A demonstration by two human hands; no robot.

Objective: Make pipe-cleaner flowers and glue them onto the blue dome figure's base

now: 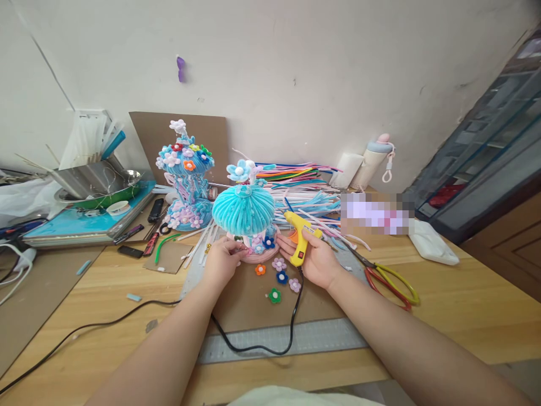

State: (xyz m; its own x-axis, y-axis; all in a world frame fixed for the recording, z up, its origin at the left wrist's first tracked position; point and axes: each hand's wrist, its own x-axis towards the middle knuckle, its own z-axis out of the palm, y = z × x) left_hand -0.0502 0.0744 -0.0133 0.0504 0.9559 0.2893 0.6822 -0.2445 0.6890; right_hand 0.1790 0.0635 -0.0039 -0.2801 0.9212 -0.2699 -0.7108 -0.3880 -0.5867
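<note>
In the head view a turquoise fluffy pipe-cleaner craft (244, 210), topped by a blue flower (239, 170), stands upright on a pink round base. My left hand (223, 260) is at the base's front left, thumb and fingers pinched together by small flowers; what they hold is hidden. A yellow hot glue gun (301, 243) rests in my right hand (323, 264), gripped by the thumb, nozzle up. The other right fingers reach to the base's right side. Loose flowers lie in front: orange (260, 270), dark blue (282, 277), green (274, 295) and lilac (295, 285).
A second flowered craft (188, 180) stands back left. Pipe cleaners (313, 200) lie behind. Scissors (391, 282) are at right, near a white pack (434, 243). The glue gun's black cord (262, 351) loops across the front. A metal bowl (95, 180) sits left.
</note>
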